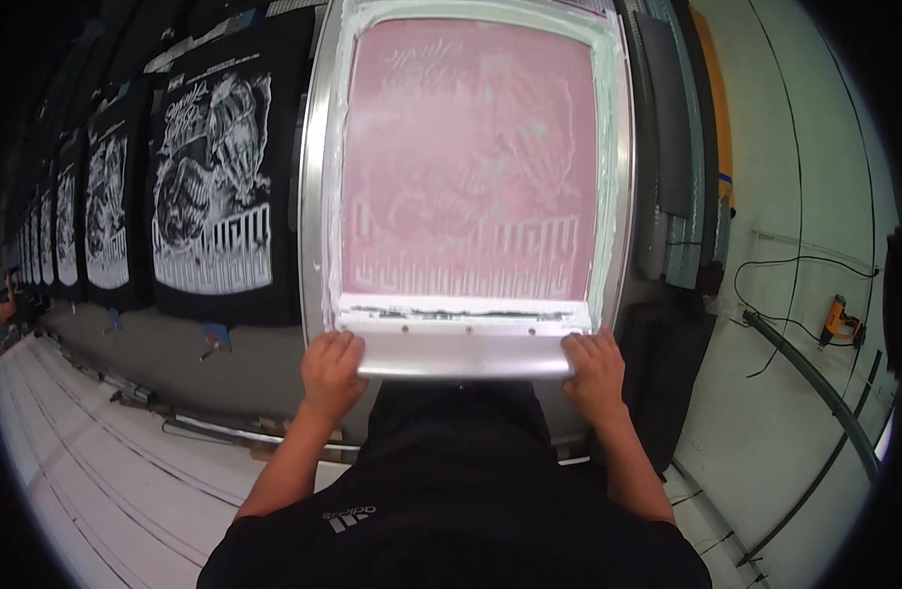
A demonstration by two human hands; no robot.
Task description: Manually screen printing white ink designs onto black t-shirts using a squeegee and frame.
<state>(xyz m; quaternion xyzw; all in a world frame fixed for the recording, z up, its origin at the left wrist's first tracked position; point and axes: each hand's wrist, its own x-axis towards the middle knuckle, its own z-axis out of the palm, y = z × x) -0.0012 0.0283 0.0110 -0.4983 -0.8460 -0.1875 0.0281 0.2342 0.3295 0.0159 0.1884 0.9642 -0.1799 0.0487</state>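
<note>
A metal squeegee (466, 358) lies across the near end of a screen-printing frame (314, 187). My left hand (331, 371) is closed round its left end, and my right hand (596, 371) grips the right end. Beyond the squeegee stretches the pink mesh (451, 147), with a faint design showing through it. Pale ink coats the mesh margins, thickest along the right side and far edge. A white band with dark smears runs just ahead of the squeegee. Its blade edge is hard to make out.
Left of the frame, a row of black shirts (211, 265) with white prints recedes into the distance. Long grey bars (657, 147) stand along the frame's right. Farther right are an orange heat gun (842, 322), loose cables and a dark hose (809, 368).
</note>
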